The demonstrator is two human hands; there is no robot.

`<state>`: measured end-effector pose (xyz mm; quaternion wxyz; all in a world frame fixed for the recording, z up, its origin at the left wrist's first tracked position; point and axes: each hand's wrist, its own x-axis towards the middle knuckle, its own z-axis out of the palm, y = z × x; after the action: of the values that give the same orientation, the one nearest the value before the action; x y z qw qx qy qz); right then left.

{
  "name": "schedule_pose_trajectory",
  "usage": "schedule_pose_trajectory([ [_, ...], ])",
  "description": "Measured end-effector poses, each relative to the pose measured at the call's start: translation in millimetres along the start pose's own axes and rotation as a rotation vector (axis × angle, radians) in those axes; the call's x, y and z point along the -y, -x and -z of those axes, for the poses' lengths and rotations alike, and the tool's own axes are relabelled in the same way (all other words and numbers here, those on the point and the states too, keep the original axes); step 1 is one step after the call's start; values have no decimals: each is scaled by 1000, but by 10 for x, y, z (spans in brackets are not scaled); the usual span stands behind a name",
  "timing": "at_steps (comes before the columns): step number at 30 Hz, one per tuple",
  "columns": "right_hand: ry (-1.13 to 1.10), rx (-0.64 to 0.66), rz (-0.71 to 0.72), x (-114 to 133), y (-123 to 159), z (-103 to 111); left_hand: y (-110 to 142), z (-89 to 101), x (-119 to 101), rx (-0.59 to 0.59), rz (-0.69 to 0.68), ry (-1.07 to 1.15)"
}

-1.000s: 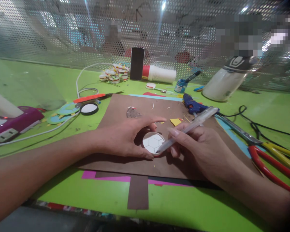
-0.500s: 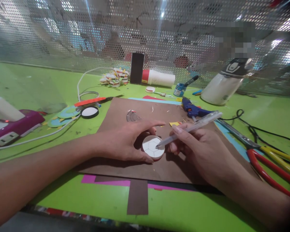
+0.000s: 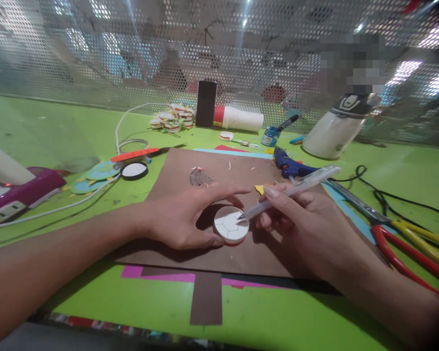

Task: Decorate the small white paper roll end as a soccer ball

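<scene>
A small round white disc (image 3: 231, 226) with dark pen lines forming hexagon-like shapes lies on the brown board (image 3: 190, 256). My left hand (image 3: 186, 214) curves around its left side, thumb tip at the near edge and a finger by the far edge. The left index finger stretches out past the disc. In my right hand (image 3: 300, 219) is a clear pen (image 3: 292, 192), pinched between thumb and fingers. The pen's tip meets the disc's top near its right half. My other right fingers curl under, partly hidden.
Past the board are a dark blue glue gun (image 3: 290, 165), a blue paint jar (image 3: 270, 136), a phone (image 3: 206, 105) and a white bottle (image 3: 332, 129). Red-and-yellow-handled scissors (image 3: 398, 243) lie right. A purple power strip (image 3: 32, 190), orange cutter (image 3: 135, 155) and black-rimmed disc (image 3: 134, 170) are left.
My left thumb has drawn back a little to the left along the disc's near edge. The pen tip stays on the disc, with more of the drawn surface showing.
</scene>
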<state>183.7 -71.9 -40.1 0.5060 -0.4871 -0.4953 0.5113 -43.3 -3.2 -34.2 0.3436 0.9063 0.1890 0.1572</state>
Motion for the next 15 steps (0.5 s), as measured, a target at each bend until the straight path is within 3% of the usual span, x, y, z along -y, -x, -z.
schedule_pose_trajectory([
  [10,61,-14,34,-24,1,21,-27,-99,-103,-90,134,-143],
  [15,-3,-26,13,0,1,3,-5,4,-131,-37,75,-104],
])
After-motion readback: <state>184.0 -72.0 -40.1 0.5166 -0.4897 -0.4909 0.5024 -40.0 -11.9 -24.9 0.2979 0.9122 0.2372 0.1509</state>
